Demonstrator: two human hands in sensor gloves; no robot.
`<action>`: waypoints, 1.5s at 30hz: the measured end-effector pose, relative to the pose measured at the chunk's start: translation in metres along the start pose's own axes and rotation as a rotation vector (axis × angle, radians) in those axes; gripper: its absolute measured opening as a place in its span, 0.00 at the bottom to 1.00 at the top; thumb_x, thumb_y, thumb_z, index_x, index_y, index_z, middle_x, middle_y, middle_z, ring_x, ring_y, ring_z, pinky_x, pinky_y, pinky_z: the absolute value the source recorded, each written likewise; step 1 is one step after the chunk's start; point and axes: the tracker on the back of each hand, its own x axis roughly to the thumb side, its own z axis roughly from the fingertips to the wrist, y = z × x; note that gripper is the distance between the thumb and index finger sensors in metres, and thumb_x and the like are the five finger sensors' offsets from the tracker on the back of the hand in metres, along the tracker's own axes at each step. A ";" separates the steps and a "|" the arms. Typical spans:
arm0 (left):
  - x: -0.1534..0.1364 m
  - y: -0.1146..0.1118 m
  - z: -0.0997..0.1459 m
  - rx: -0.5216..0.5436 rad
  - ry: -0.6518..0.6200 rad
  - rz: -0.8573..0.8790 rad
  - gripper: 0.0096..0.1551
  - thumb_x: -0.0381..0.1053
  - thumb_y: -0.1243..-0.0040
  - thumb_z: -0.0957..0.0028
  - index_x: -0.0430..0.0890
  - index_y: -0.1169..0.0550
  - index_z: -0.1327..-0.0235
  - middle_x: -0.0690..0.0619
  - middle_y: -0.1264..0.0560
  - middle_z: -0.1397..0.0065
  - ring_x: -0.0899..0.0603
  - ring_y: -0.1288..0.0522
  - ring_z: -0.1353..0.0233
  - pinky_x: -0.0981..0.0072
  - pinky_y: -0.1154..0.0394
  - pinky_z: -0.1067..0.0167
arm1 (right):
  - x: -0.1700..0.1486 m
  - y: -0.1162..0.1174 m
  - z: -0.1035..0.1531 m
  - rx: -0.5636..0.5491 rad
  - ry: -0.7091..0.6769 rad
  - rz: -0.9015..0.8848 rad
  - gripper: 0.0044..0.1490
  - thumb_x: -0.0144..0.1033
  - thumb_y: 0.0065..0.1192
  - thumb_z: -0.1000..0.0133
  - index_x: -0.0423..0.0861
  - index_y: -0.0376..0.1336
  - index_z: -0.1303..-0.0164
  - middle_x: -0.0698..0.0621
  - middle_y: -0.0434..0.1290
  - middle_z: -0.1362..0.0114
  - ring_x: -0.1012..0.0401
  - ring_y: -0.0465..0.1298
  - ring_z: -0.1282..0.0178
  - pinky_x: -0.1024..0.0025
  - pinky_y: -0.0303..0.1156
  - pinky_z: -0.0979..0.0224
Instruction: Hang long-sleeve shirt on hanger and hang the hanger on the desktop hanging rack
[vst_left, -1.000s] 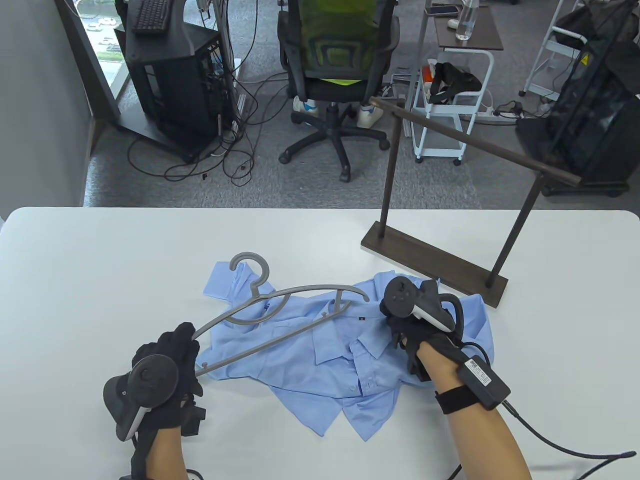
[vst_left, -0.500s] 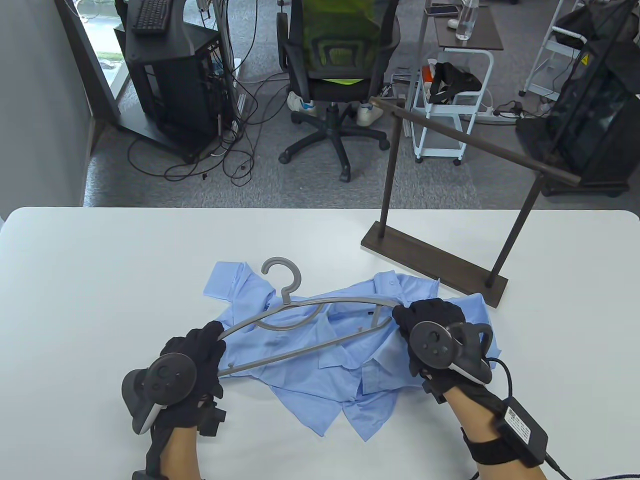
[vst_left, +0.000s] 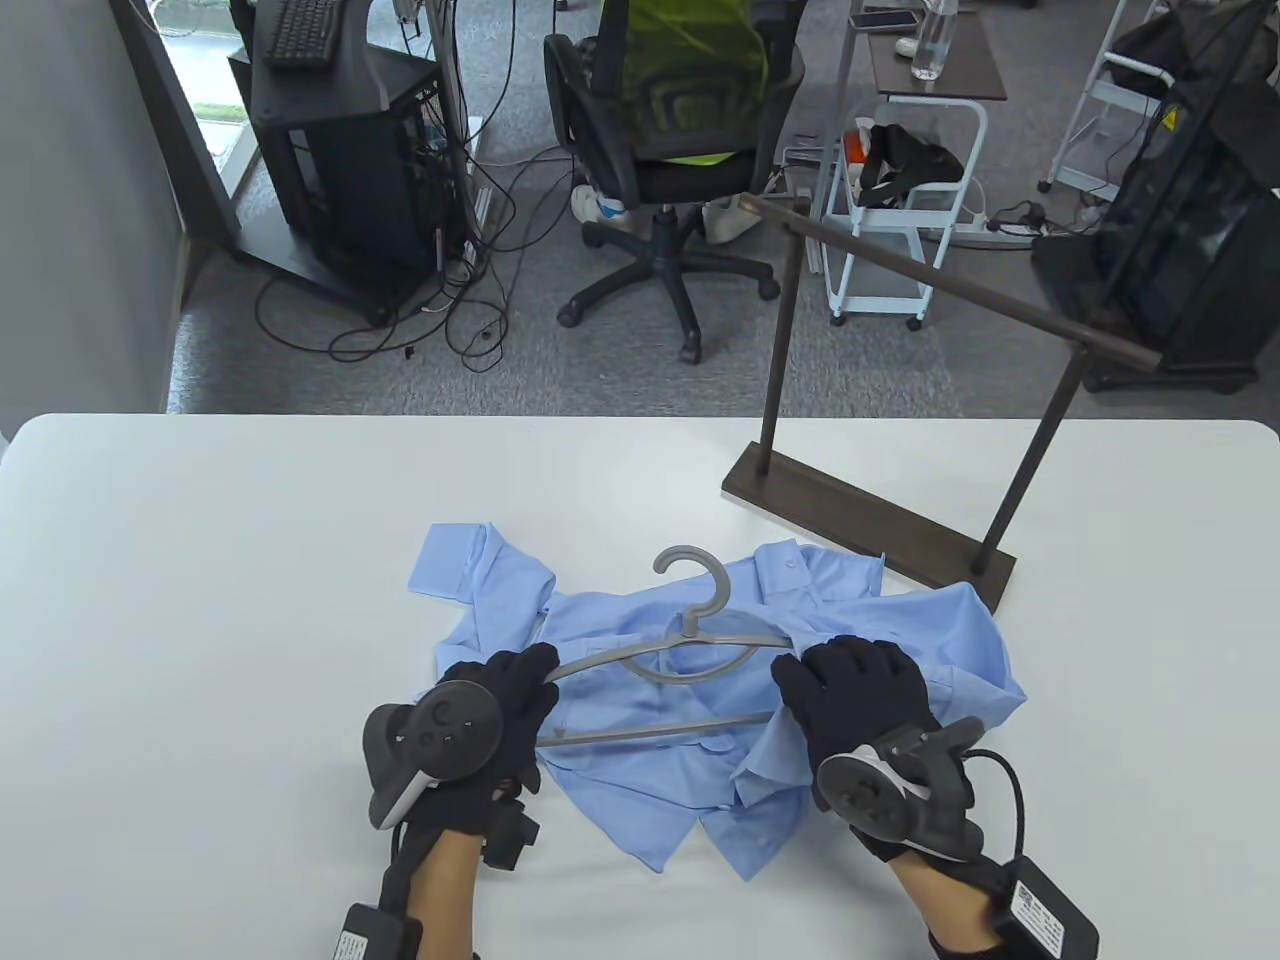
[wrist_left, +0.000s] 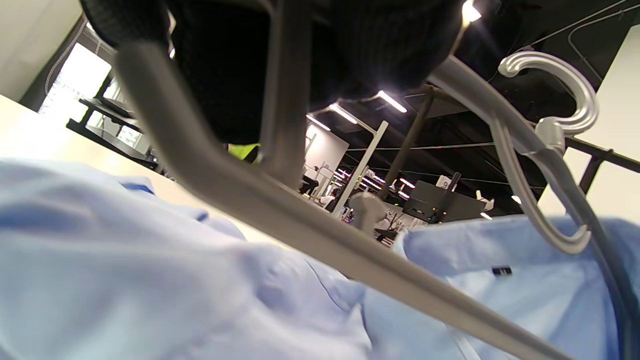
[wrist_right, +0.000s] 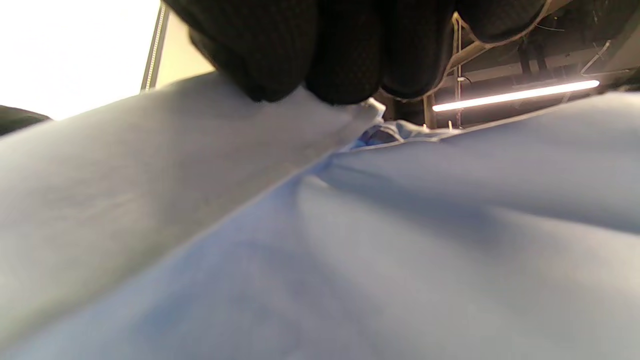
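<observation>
- Table view: blue long-sleeve shirt (vst_left: 720, 700) crumpled flat on the white table (vst_left: 200, 600), just in front of the dark rack (vst_left: 870, 520), one corner close to the rack's base. Grey hanger (vst_left: 665, 680) lying across the shirt's collar area, hook pointing toward the rack. Left hand (vst_left: 490, 740) curled round the hanger's end farthest from the rack. Right hand (vst_left: 860, 720) on the shirt where the hanger's other end disappears under cloth; fingers bent down over the fabric, looks like a pinch on shirt over hanger, though not certain from this angle.
- Left wrist view: gloved fingers (wrist_left: 320, 55) wrapped over the hanger's (wrist_left: 310, 220) arm and lower bar, clearly gripping. Shirt (wrist_left: 125, 280) directly beneath, collar label visible; hook raised toward the rack's rail.
- Right wrist view: fingertips (wrist_right: 280, 55) bearing on a fold of shirt (wrist_right: 350, 250); hanger not visible, so cannot tell whether cloth alone is held or cloth with hanger.
- Handling, as a judgement: shirt light, limp, prone to sliding off smooth plastic; best taken at the shoulder seam or collar and drawn over each arm. Hanger stiff and light; best held near the neck below the hook when lifting to the rack.
</observation>
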 end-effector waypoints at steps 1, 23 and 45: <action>0.004 -0.008 0.001 0.028 -0.024 -0.008 0.27 0.53 0.37 0.51 0.54 0.23 0.36 0.50 0.19 0.42 0.41 0.17 0.47 0.32 0.34 0.33 | 0.003 0.000 0.003 -0.001 -0.012 0.008 0.24 0.36 0.72 0.52 0.57 0.72 0.44 0.47 0.75 0.38 0.45 0.75 0.36 0.42 0.66 0.30; 0.017 -0.041 0.012 0.135 -0.132 0.079 0.27 0.55 0.39 0.52 0.57 0.25 0.37 0.55 0.21 0.40 0.44 0.17 0.44 0.34 0.34 0.31 | -0.094 -0.054 0.023 -0.114 0.296 -0.285 0.43 0.57 0.72 0.54 0.59 0.64 0.27 0.44 0.66 0.25 0.41 0.66 0.24 0.33 0.55 0.23; 0.041 -0.012 0.031 0.411 -0.250 -0.087 0.43 0.62 0.37 0.54 0.49 0.38 0.28 0.44 0.42 0.25 0.35 0.35 0.27 0.31 0.47 0.30 | -0.135 0.019 0.030 0.034 0.342 -0.549 0.27 0.58 0.78 0.61 0.52 0.81 0.60 0.45 0.84 0.54 0.49 0.84 0.67 0.60 0.81 0.66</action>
